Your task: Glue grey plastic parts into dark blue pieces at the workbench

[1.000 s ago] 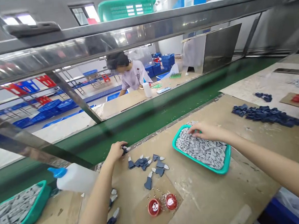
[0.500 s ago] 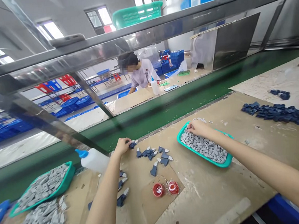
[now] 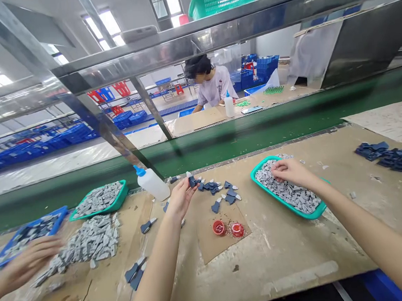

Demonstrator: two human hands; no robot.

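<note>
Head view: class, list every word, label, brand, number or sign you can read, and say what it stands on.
No words or numbers can be read.
Red lids: white marks, too blurred to read.
Co-worker's T-shirt: dark print, too small to read.

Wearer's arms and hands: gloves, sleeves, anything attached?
Nothing visible. The left hand and right hand are bare, with ungloved fingers. The left forearm and right forearm are also bare: no sleeves, watches, bands or cables in view.
</note>
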